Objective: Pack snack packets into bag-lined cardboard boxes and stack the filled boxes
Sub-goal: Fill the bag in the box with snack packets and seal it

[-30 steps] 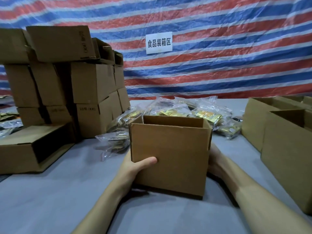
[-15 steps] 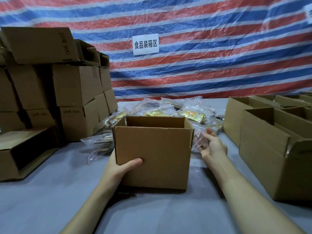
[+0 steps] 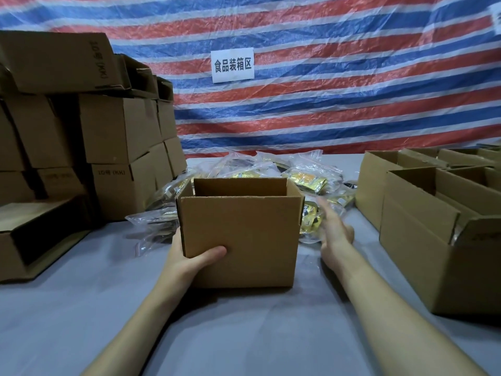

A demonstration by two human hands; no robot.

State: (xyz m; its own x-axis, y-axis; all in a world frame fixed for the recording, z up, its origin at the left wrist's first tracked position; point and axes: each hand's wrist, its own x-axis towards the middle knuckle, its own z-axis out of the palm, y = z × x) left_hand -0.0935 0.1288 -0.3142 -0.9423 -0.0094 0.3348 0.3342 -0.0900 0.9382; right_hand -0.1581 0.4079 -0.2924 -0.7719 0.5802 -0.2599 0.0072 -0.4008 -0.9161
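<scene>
- With the left hand (image 3: 189, 260): clamped on the near left corner of the open box (image 3: 241, 240), thumb across the front face, steadying it upright near the middle of the table (image 3: 244, 335).
- Along the table's left edge: stacked boxes (image 3: 119, 131), several high, judged to be finished work, though nothing of their contents shows; in front of them, one more box on its side (image 3: 32, 240).
- Inside the held box: no packet visible and no bag liner over the rim; floor hidden, so cannot tell for certain. Judged barely begun.
- Behind the box, toward the far edge: a heap of snack packets (image 3: 306, 180) in clear bags, all yet to be packed.
- With the right hand (image 3: 334, 232): fingers stretched out and blurred, holding nothing, just beside the box's right wall and pointed at the nearest packets.
- Along the right edge: open boxes (image 3: 423, 240), flaps up, contents out of sight, apparently waiting.
- Left to do, by the look of it: line, fill, close, stack.
</scene>
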